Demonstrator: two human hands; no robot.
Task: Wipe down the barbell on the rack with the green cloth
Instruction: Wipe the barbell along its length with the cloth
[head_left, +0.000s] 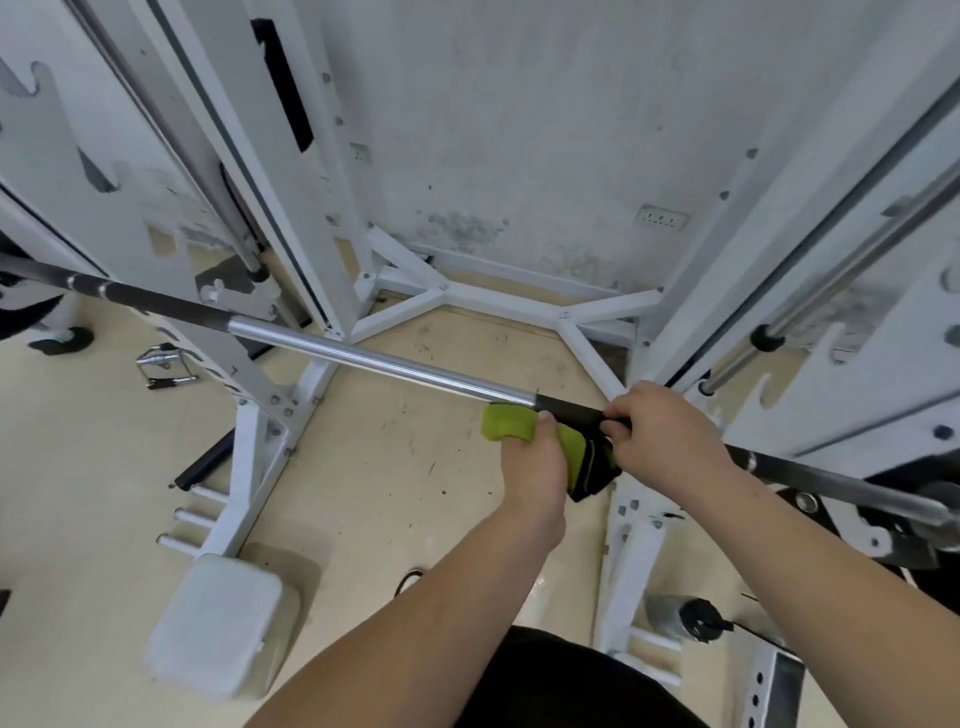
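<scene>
The left hand gripped the green cloth, bunched against the underside of the barbell where its bright steel met a dark section. Just beside it, the right hand curled round that dark section. The barbell lay across the white rack, with a stained wall behind.

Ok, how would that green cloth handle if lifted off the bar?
Probably floppy: the green cloth bunches in the left hand, and its dark-edged end droops below the barbell. Likely light, since it folds small in the fingers.
</scene>
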